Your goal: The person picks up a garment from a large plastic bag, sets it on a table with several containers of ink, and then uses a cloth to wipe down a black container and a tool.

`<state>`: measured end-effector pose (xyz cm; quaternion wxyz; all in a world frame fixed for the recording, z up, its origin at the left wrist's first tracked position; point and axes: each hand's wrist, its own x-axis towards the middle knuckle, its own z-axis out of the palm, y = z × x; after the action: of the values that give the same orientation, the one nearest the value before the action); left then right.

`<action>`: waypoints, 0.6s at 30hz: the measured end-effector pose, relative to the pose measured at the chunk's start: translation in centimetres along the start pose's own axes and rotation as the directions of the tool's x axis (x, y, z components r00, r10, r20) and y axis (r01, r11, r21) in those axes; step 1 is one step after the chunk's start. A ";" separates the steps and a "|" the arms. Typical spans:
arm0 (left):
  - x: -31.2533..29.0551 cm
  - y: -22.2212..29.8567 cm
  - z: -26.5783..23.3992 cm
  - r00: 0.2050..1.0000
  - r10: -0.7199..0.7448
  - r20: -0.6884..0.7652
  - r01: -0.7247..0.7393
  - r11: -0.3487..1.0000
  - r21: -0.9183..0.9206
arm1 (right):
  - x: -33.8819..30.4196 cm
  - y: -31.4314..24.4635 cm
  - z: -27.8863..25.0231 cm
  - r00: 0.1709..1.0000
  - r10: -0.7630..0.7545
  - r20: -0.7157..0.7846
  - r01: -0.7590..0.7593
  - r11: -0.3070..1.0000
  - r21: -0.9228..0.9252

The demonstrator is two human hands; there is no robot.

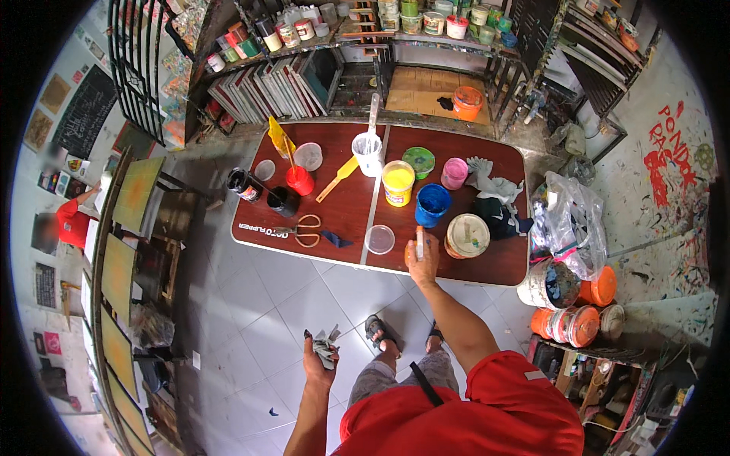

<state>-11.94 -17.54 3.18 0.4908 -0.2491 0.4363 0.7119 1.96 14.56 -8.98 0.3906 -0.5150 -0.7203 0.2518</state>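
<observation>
My left hand (317, 366) is closed around a crumpled grey rag (325, 352), held out over the floor left of my legs. At the table's near edge my right hand (423, 267) grips a short, pale, stick-like thing with an orange end (420, 237); its exact kind is unclear. Just beyond it stands an open tub of blue paint (433, 204). A large paint-smeared bucket with a pale lid (467, 236) is to its right, and a clear round lid (379, 239) lies to its left. A yellow paint tub (398, 182) stands farther back.
The dark red table (342, 220) also carries scissors (306, 230), a red cup (299, 181), a white tub (368, 156), a pink tub (455, 173) and a yellow spatula (338, 178). Buckets (566, 323) stand at right. Another person (72, 224) is at far left.
</observation>
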 end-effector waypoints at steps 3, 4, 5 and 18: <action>0.3 -1.8 1.1 1.000 -0.010 -0.014 0.011 0.999 0.033 | -1.0 -1.1 -3.2 0.983 -0.089 0.163 0.076 0.994 0.084; 0.5 -2.3 2.2 1.000 0.006 0.010 -0.007 0.999 0.045 | -1.3 -2.3 -4.9 0.968 -0.100 0.229 0.066 0.986 0.154; 0.9 -3.2 3.2 0.999 0.017 0.034 -0.019 0.998 0.058 | -2.0 -2.4 -6.5 0.954 -0.180 0.241 0.140 0.975 0.175; 3.8 -14.6 21.4 0.841 -0.194 0.504 0.091 0.971 0.221 | -4.5 -12.6 -30.2 0.721 0.081 0.688 -0.245 0.959 0.144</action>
<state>1.47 4.80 5.27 0.6637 -0.0308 0.3320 0.6696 20.68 4.84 16.49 0.1343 -0.4025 -0.7310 0.5344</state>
